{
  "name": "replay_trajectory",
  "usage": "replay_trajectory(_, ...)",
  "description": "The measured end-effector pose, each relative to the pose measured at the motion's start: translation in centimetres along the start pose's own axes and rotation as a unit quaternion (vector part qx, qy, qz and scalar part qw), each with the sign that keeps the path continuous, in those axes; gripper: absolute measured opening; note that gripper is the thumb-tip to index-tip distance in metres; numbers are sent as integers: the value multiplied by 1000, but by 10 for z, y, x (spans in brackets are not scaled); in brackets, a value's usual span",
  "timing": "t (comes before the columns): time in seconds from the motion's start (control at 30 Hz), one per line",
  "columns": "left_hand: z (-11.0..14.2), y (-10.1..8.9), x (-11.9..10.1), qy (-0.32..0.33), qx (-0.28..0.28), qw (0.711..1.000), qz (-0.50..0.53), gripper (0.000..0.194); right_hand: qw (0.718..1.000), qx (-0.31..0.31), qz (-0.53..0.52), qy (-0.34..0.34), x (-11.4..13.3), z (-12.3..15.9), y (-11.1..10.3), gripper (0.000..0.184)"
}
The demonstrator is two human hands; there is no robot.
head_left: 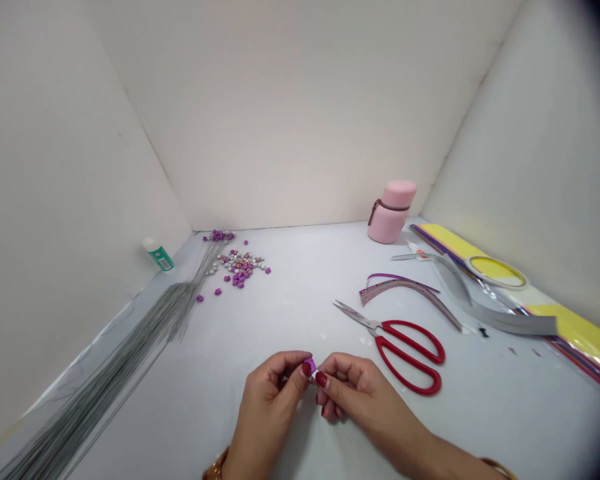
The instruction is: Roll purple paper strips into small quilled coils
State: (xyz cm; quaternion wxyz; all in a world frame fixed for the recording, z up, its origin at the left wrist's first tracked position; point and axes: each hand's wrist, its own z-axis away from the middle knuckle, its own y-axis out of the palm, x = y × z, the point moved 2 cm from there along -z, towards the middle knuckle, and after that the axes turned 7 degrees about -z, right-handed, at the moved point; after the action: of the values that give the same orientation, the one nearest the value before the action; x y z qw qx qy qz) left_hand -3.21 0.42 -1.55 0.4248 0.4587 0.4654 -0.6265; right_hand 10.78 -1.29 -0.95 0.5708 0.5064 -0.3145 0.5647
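Note:
Near the front middle of the table, a small folded purple paper strip [312, 364] is pinched between my two hands. My left hand [279, 389] grips its purple part between thumb and forefinger. Thumb and forefinger of my right hand [353, 388] close on its pale lower end, with the other fingers curled underneath. How the strip is folded is mostly hidden by the fingertips. Red-handled scissors [375, 327] lie open-bladed just beyond my right hand. Small purple, silver and copper-coloured paper stars [243, 270] are heaped farther off to the left.
A bundle of grey wires [130, 347] runs along the left side, beside a glue stick [159, 255]. A pink flask [390, 213] stands at the back right. Loose paper strips [405, 285], a roll of tape [497, 272] and yellow sheets [575, 327] lie on the right.

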Motion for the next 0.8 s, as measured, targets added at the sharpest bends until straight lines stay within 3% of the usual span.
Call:
replay_trajectory(0.27, -1, -1, -4, 9, 20, 1000, 16, 18, 998, 51, -1, -28, 4, -1, -1, 13)
replay_trajectory(0.53, 3, 3, -7, 25, 76, 996, 49, 17, 999, 18, -3, -31, -3, -3, -4, 23)
replay_trajectory(0.8, 2, 3, -5, 7, 66, 996, 65, 17, 999, 2, 4, -48, 2, -1, -2, 25)
